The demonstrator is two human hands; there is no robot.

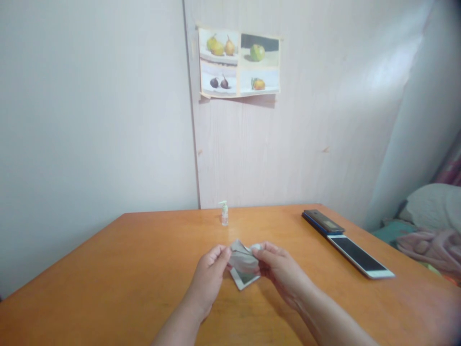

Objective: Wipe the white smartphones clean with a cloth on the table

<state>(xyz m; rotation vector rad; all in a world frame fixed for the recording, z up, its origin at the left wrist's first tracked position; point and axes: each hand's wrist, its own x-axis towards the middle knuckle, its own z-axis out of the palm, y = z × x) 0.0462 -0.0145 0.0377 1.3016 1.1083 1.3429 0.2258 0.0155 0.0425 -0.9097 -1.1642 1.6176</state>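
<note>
A small grey cloth (244,262) is stretched between my two hands above the table. My left hand (212,271) pinches its left edge between thumb and fingers. At the opposite edge, my right hand (279,263) grips it in the same way. Under the cloth lies a white-framed device with a dark screen (247,278), like a phone or small tablet; the cloth and my fingers hide much of it. Beyond my hands stands a small clear pump bottle (224,215), upright near the table's back edge.
On the right of the orange-brown wooden table (144,269) lie a white tablet (362,256) and a dark case (324,222) touching its far end. Bedding (432,226) is heaped past the right edge. A fruit picture sheet (239,62) hangs on the wall behind.
</note>
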